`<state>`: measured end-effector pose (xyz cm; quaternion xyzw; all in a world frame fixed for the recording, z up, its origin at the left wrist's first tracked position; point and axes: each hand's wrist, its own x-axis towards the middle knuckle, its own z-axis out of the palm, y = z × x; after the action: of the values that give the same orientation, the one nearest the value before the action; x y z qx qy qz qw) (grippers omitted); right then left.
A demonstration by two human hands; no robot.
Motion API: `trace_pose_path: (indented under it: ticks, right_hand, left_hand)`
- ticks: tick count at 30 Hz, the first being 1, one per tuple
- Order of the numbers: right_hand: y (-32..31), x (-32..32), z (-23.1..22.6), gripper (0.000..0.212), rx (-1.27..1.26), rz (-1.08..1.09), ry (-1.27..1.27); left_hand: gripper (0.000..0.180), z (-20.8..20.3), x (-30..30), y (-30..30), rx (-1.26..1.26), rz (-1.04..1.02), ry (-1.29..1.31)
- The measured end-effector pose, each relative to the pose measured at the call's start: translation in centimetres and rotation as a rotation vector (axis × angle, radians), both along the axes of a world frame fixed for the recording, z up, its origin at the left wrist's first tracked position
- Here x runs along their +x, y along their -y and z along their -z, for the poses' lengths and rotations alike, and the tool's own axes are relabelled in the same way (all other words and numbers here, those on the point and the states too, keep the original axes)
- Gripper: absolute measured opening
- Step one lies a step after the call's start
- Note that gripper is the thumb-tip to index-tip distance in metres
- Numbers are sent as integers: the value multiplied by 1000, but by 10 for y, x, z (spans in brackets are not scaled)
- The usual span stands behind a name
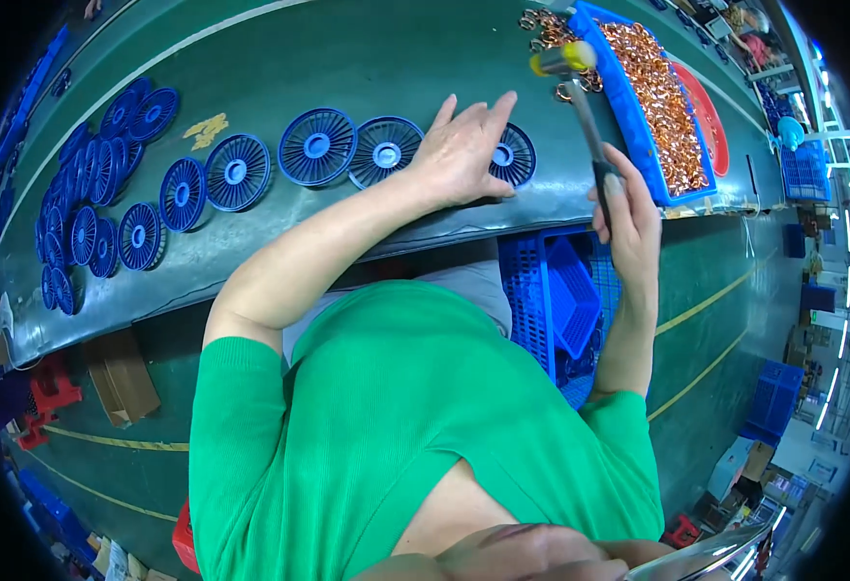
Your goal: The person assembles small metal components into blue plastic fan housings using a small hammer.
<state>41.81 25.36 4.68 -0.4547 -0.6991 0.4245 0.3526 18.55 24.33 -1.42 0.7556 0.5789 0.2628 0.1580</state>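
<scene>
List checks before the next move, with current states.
1. Right hand gripping the hammer: ok.
2. Hammer apart from the rightmost spoked wheel in view: ok.
3. Left hand clear of that wheel: not ok, it overlaps it in view.
4. Left hand pressing on that wheel: cannot tell.
5. Blue bin stocked with copper-coloured pieces: ok.
6. All such pieces inside it: not ok, loose pieces lie outside.

The wheels point(317, 145) looked like smooth plastic, the hammer shaft point(587, 121) bare metal, the rings point(649, 97) glossy metal.
</scene>
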Motion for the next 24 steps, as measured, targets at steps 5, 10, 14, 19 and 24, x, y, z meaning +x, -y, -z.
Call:
trace_pose_path:
  ticks: [5, 10, 14, 19, 24]
  right_hand:
    - [31, 25, 30, 36, 230, -55, 278]
    - [29, 32, 42, 35, 157, -62, 394]
    - [43, 26, 12, 37, 65, 39, 122]
    - [40, 20, 51, 38, 299, -107, 501]
    - [46, 23, 40, 35, 143, -79, 438]
  left_hand:
    - [114, -2, 2, -2, -51, 0, 54]
    - [116, -1, 4, -6, -39, -10, 53]
    - [115, -1, 4, 0, -57, -31, 73]
    - [112, -7, 3, 1, -25, -12, 47]
    - [110, -15, -32, 20, 270, 57, -115]
